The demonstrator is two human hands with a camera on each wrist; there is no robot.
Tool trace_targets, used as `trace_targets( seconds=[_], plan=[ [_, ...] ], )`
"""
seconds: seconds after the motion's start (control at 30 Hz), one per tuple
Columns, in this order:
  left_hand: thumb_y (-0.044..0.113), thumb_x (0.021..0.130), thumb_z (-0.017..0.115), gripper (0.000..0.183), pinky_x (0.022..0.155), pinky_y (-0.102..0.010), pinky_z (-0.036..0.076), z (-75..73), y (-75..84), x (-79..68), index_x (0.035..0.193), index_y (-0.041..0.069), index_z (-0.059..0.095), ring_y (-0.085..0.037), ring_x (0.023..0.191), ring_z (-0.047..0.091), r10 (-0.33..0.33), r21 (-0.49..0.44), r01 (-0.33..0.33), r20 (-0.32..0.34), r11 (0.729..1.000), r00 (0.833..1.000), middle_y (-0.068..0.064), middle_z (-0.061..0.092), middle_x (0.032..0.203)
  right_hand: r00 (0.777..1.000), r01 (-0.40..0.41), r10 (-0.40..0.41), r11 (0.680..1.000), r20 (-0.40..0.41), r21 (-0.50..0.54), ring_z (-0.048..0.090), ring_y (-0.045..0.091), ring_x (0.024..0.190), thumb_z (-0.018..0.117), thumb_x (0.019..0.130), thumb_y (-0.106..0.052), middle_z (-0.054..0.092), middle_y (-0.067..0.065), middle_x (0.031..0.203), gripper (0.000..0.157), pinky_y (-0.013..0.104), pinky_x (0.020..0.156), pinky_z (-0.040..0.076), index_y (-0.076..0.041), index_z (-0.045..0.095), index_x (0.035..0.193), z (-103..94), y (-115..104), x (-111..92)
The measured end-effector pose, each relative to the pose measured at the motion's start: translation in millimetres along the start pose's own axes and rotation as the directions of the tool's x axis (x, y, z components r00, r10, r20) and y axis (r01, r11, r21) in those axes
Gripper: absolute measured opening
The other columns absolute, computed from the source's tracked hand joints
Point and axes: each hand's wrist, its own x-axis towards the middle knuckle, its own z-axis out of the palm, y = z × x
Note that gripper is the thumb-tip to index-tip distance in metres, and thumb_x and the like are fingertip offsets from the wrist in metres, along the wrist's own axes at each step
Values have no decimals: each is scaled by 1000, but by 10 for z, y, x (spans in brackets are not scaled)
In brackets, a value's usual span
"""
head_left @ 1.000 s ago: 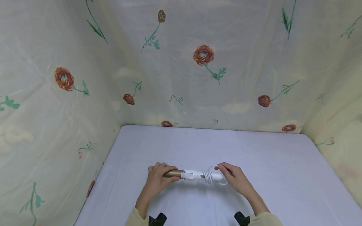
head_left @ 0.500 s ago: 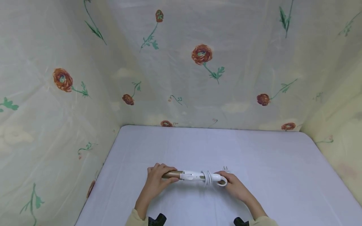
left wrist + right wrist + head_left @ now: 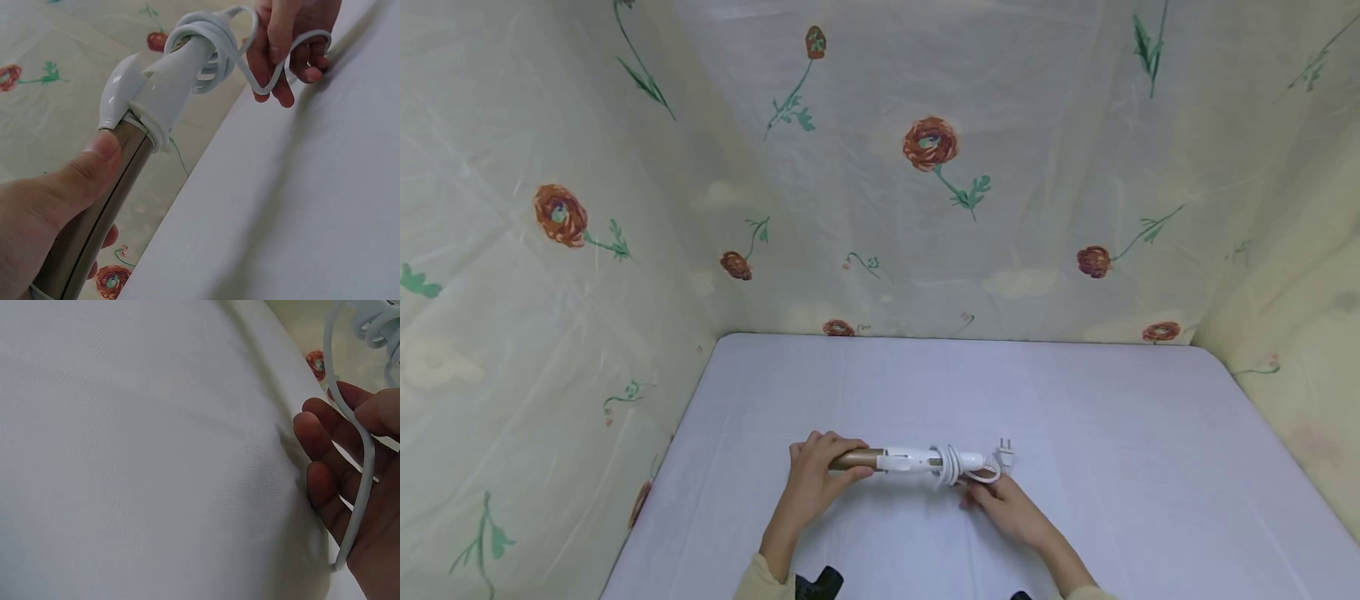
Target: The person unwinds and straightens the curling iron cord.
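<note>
A curling iron [image 3: 910, 460] with a white handle and a gold-brown barrel [image 3: 103, 212] is held level above the table. My left hand [image 3: 820, 467] grips the barrel, the thumb on the near side and the fingers behind it. White power cord [image 3: 209, 37] is wound in several loops around the handle. Below the handle's right end, my right hand [image 3: 1013, 510] holds a slack length of the cord [image 3: 365, 481] between thumb and index finger; the other fingers are loosely curled beneath. The two-pin plug [image 3: 1006, 458] sticks up just behind this hand.
A white cloth covers the table [image 3: 925, 383]. Pale curtains [image 3: 880, 183] printed with orange flowers rise at its back and both sides. A black device [image 3: 820, 583] sits at the left sleeve.
My right hand has shifted from the far side of the handle's end to below it, drawing the cord along. The plug has come into view. The left hand keeps its grip.
</note>
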Motion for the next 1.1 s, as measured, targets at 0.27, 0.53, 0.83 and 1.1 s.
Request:
trace_targets(
  seconds=[0.27,0.53,0.83,1.1],
  plan=[
    [44,73,75,37,77,-34,22,19,13,20,106,30,70,-10,84,50,-29,13,29,-28,999,999,8,67,94,994,109,-109,993,6,-53,65,14,91,40,97,1,69,8,109,32,24,84,48,-3,59,123,125,-27,-43],
    [42,72,76,37,76,-34,22,34,20,24,106,28,71,-11,81,49,-29,32,30,-43,999,999,7,67,92,975,192,-212,956,-68,-223,59,21,116,49,90,8,64,-3,123,42,35,96,46,-18,62,120,266,-144,-126],
    [45,73,74,37,77,-34,23,51,13,34,106,29,71,-11,83,49,-34,59,36,-41,998,999,7,66,92,899,356,-423,858,-116,-370,63,19,107,63,85,2,68,0,114,30,36,90,49,-7,65,113,318,-174,-121],
    [45,73,74,37,78,-36,24,60,9,43,106,29,71,-11,83,49,-45,57,47,-43,997,998,7,67,93,900,290,-393,863,-189,-414,62,17,106,67,85,-9,68,-4,112,28,41,91,46,-13,65,113,341,-241,-162]
  ],
)
